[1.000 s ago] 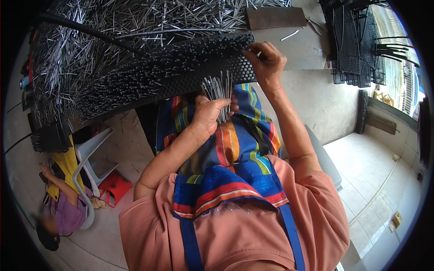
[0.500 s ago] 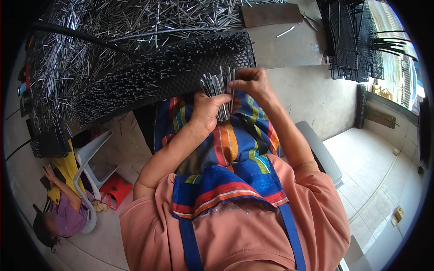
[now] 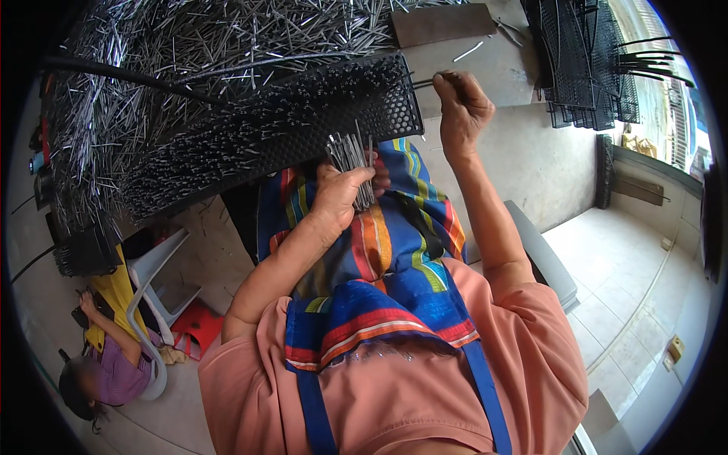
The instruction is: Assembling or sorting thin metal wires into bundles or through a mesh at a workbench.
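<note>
My left hand (image 3: 339, 193) is closed round a bundle of thin metal rods (image 3: 350, 161), held upright over my lap beside the rack's near edge. A long black perforated rack (image 3: 379, 121) lies slanted in front of me, with many dark rods standing in its holes. Bare holes show at its right end. A thin dark wire handle (image 3: 422, 83) sticks out from that end. My right hand (image 3: 465, 112) is raised to the right of the rack, fingers pinched at the wire's tip.
A large heap of loose metal rods (image 3: 250, 30) lies behind the rack. A brown plate (image 3: 444, 25) and pliers (image 3: 509, 32) are at the far right. Black mesh racks (image 3: 580, 61) hang beyond. Another person (image 3: 114, 353) sits at the lower left by a grey chair (image 3: 155, 303).
My right hand has left the bundle and moved up and right to the wire handle. The rack's right end has shifted slightly toward me. My left hand still holds the rods.
</note>
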A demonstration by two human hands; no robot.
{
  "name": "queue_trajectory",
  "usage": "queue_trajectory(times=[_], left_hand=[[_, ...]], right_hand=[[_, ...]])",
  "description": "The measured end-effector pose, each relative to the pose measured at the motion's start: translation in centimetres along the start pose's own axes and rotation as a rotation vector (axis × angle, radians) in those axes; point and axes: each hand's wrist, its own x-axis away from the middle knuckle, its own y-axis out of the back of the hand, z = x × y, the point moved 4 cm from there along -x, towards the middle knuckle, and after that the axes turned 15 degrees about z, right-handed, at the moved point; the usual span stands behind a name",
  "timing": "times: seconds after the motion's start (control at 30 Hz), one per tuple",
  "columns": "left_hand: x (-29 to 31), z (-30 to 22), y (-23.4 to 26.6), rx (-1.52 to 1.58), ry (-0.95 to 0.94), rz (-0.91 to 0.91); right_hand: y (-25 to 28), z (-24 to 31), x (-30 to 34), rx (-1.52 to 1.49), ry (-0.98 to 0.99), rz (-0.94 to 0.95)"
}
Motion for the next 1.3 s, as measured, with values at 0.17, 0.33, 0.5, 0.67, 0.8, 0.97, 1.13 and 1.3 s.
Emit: queue_trajectory(times=[0.17, 0.33, 0.5, 0.67, 0.8, 0.97, 1.13, 1.3], left_hand=[[-0.1, -0.2, -0.1, -0.019, 0.032, 0.018], [-0.2, -0.3, -0.4, -0.041, -0.003, -0.014], [-0.2, -0.1, -0.1, -0.066, -0.024, 0.018], [0.1, 0.5, 0.5, -0.122, 0.012, 0.048], [0.3, 1.1, 1.4, -0.191, 0.007, 0.06], [0.7, 1.7, 1.7, -0.207, -0.001, 0.13], [1.2, 0.2, 0.9, -0.048, -0.06, 0.092], [1.8, -0.2, 0.6, 0.013, -0.027, 0.133]], right_hand=[[-1.0, 0.9, -0.8, 0.422, 0.228, 0.15], [-1.2, 0.7, -1.0, 0.426, 0.255, 0.149], [-1.6, 0.8, -1.3, 0.446, 0.286, 0.131], [-0.9, -1.1, -1.0, 0.494, 0.228, 0.2], [-1.9, -0.9, -0.4, 0.636, 0.176, 0.195], [-2.0, -0.4, -0.7, 0.789, 0.241, 0.221], [-1.7, 0.0, 0.8, 0.7, -0.043, 0.366], [-4.6, 0.2, 6.5, 0.22, -0.494, 0.737]])
